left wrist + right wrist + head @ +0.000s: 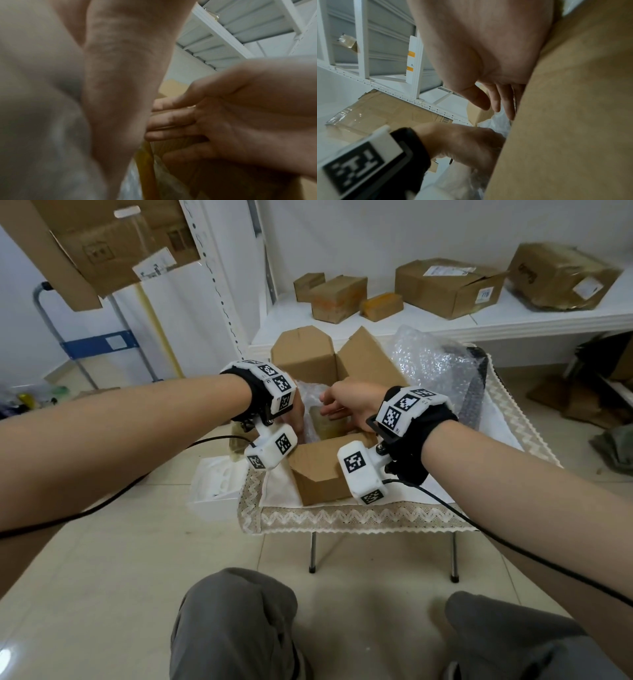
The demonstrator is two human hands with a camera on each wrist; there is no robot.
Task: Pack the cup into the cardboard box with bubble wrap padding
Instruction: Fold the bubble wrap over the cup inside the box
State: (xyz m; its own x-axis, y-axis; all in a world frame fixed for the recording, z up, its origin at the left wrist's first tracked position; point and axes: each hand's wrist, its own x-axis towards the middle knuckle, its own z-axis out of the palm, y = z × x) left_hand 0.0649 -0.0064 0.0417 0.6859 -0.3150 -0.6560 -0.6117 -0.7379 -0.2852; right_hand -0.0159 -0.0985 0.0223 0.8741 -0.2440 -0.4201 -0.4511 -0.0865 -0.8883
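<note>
An open cardboard box (322,470) stands on a small cloth-covered table (342,518), its flaps up. Bubble wrap (308,392) lines the inside. A pale yellowish cup (330,424) sits low in the middle, partly hidden by both hands. My left hand (295,414) reaches down along the box's left inner side onto the wrap; its fingertips are hidden. My right hand (339,405) hovers over the cup with straight fingers (171,120). In the right wrist view its fingers (505,102) point down beside a box flap (573,121), with the left hand (465,140) below.
A loose bubble wrap sheet (435,364) lies on the table right of the box. A white foam tray (215,491) sits on the floor at the left. Several cardboard boxes rest on a white shelf (513,320) behind. Cables trail from both wrists.
</note>
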